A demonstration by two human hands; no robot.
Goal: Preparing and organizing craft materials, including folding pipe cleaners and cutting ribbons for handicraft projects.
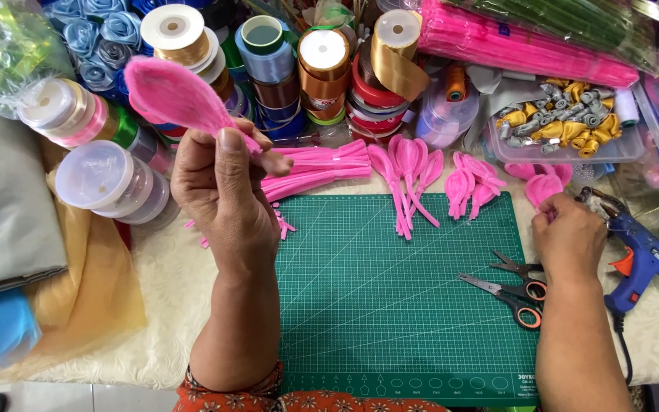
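— Where do we have the big pink fuzzy petal-shaped piece point(169, 93)?

— Our left hand point(223, 191) has its grip clamped on the petal's narrow stem end; the long axis runs up and away to the left of that grip, broad end highest.

— And our other hand?

— Our right hand point(570, 236) has its grip closed on a small pink heart-shaped petal point(543, 187), which lies just above the fingers, over the far edge of the green cutting mat point(390, 305) on the counter. The orange-handled scissors point(516, 294) lie just below that grip.
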